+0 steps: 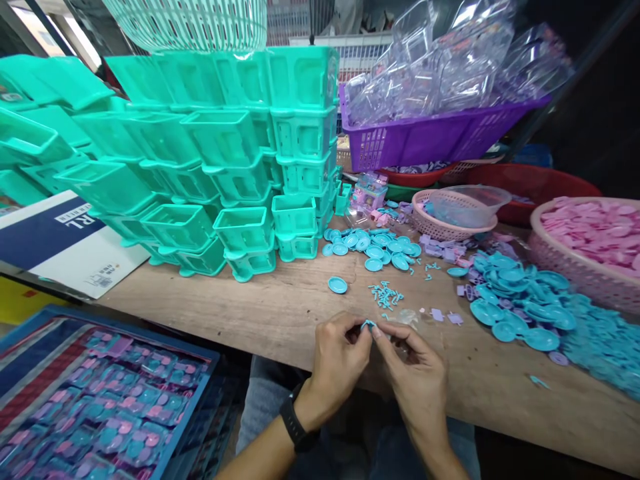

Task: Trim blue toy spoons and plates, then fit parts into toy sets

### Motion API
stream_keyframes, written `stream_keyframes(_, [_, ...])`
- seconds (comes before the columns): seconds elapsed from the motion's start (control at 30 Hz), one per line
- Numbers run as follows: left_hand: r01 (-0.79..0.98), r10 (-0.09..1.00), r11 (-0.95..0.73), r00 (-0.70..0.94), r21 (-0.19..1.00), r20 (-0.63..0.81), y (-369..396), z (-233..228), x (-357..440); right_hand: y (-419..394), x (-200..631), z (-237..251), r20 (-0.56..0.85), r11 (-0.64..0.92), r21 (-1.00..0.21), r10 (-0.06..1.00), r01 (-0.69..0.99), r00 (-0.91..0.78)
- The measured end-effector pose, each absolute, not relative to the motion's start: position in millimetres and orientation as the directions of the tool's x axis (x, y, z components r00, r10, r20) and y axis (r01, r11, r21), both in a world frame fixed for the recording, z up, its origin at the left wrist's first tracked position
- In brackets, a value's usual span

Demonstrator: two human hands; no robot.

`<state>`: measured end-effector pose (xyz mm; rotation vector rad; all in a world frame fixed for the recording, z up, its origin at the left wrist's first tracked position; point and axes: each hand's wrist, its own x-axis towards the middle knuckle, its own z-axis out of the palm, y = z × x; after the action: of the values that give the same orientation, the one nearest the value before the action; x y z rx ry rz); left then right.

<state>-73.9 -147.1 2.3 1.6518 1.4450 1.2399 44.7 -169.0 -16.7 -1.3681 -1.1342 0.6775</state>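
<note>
Close together at the table's front edge, my left hand (343,353) and my right hand (417,370) both pinch one small turquoise plastic piece (368,325). Its exact kind is too small to make out. Just beyond the fingers lies a little heap of small turquoise plastic parts (386,295). A single turquoise oval dish (337,285) rests left of that heap. Farther back is a pile of similar turquoise dishes (375,245). Two flat lilac pieces (446,317) lie to the right of my hands.
Stacked turquoise bins (245,230) fill the left and back. A purple basket (425,137) of clear plastic shells stands behind. At right are a heap of turquoise parts (520,300) and a pink basket (555,257) of pink pieces. A blue crate (205,380) of packed sets sits lower left.
</note>
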Motion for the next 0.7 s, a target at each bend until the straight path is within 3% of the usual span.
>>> stream_keyframes(0.1, [0.426, 0.960, -0.235, -0.039, 0.874, 0.277, -147, -1, -74, -168, 43, -17, 0.193, 0.128, -0.972, 0.912, 0.197, 0.361])
stream_keyframes(0.2, [0.498, 0.919, -0.340, -0.003, 0.798, 0.394, -148, -4, -75, -166, 44, -15, 0.118, 0.068, -0.987, 0.920, 0.146, 0.373])
stream_keyframes(0.33, [0.626, 0.757, -0.584, 0.190, 0.516, 0.626, -146, -7, -80, -164, 44, -10, -0.023, -0.046, -0.997, 0.933, 0.055, 0.359])
stream_keyframes(0.43, [0.639, 0.682, -0.661, 0.295, 0.392, 0.670, -144, -12, -82, -163, 44, -10, -0.069, -0.084, -0.996, 0.928, 0.025, 0.367])
stream_keyframes(0.57, [0.619, 0.684, -0.680, 0.343, 0.392, 0.644, -144, -21, -80, -162, 51, -13, -0.110, -0.126, -0.992, 0.933, 0.025, 0.343])
stream_keyframes(0.7, [0.520, 0.749, -0.656, 0.362, 0.547, 0.555, -148, -27, -77, -159, 76, -16, -0.223, -0.238, -0.970, 0.953, 0.052, 0.203])
